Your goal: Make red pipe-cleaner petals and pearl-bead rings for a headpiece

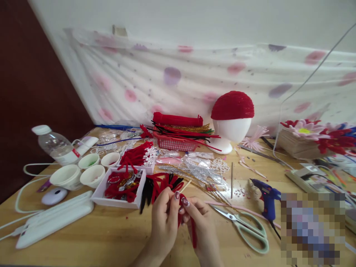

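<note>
Close together above the front of the table, my left hand (164,215) and my right hand (201,222) are both closed on a red pipe cleaner (193,231). One end of it hangs down below my right fingers. A thin pale stick (185,186) sticks up between my fingertips; I cannot tell which hand grips it. Just behind my hands lie loops of red and black pipe cleaners (164,185). To the right of my right hand rest scissors (239,222) with pale green handles. The part of the work inside my fingers is hidden.
At the left, a white box (140,198) of red and silver pieces stands near several cups (65,178), a bottle (57,144) and a white bar-shaped device (55,222). Behind are a red basket (178,144) and a foam head (232,129). A blue glue gun (268,198) stands right.
</note>
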A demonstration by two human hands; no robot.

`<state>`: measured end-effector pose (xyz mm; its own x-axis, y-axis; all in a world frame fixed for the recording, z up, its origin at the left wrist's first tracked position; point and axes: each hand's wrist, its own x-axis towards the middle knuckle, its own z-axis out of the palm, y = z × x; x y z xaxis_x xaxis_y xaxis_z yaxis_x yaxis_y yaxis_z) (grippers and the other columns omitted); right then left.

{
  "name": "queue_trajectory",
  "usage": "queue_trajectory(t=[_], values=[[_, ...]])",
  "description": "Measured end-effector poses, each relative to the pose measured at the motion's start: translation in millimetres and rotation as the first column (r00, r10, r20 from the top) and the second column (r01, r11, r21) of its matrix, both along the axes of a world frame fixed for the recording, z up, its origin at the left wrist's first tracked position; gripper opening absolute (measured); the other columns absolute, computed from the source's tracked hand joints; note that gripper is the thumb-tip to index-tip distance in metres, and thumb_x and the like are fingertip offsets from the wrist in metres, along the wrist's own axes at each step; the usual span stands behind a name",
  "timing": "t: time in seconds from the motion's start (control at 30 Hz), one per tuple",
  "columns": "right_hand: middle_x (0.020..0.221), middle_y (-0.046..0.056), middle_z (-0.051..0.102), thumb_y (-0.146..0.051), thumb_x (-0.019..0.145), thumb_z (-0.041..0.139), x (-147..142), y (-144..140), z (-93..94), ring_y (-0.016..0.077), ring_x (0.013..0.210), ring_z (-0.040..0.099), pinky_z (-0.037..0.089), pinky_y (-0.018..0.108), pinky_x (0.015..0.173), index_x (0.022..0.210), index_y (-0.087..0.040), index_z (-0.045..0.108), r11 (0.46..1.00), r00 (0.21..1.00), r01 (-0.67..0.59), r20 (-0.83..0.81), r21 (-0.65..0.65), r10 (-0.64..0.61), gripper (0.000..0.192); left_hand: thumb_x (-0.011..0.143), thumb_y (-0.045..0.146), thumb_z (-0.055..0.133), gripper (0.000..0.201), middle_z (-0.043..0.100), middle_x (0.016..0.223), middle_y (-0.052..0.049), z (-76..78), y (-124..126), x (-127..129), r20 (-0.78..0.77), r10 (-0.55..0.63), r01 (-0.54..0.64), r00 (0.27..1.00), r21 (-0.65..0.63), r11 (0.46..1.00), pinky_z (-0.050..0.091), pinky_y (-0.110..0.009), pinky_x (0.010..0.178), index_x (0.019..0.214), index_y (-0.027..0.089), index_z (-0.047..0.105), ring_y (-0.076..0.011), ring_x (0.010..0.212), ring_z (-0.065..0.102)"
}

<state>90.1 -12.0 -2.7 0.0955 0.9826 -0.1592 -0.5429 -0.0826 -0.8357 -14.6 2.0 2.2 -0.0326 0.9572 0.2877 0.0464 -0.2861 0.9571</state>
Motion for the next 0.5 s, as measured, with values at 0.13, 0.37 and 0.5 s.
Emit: queue_trajectory(t=[0.13, 0.37, 0.5], values=[[0.049, 0.001, 0.067, -0.039, 0.063, 0.092, 18, 7, 2.5, 0.007, 0.036, 0.053, 0.044, 0.015, 0.038, 0.063, -0.015, 0.075, 0.975, 0.974, -0.219, 0.045, -0.044, 0.221, 0.03, 0.097, 0.039, 0.049, 0.038, 0.044, 0.061, 0.003, 14.9, 14, -26, -0.135, -0.402, 0.392, 0.905, -0.1, 0.915, 0.029, -0.026, 0.054, 0.063, 0.021, 0.044, -0.0137, 0.057, 0.041], [0.052, 0.003, 0.071, -0.037, 0.065, 0.091, 26, 25, 10.3, 0.0081, 0.036, 0.056, 0.045, 0.016, 0.038, 0.063, -0.014, 0.076, 0.904, 0.902, -0.422, 0.074, -0.065, 0.426, 0.027, 0.096, 0.038, 0.046, 0.041, 0.034, 0.06, 0.004, 27.7, 25, -45, -0.147, -0.453, 0.443, 0.879, -0.095, 0.891, 0.026, -0.028, 0.054, 0.06, 0.022, 0.034, -0.0138, 0.057, 0.035], [0.057, 0.002, 0.072, -0.039, 0.064, 0.092, 5, 18, 11.1, 0.0072, 0.042, 0.059, 0.05, 0.016, 0.046, 0.065, -0.015, 0.077, 0.963, 0.965, -0.263, -0.005, -0.061, 0.263, 0.028, 0.098, 0.039, 0.044, 0.036, 0.038, 0.064, 0.003, 15.0, 15, -28, -0.036, -0.177, 0.175, 0.984, -0.059, 0.983, 0.031, -0.026, 0.056, 0.066, 0.023, 0.036, -0.0148, 0.06, 0.039]])
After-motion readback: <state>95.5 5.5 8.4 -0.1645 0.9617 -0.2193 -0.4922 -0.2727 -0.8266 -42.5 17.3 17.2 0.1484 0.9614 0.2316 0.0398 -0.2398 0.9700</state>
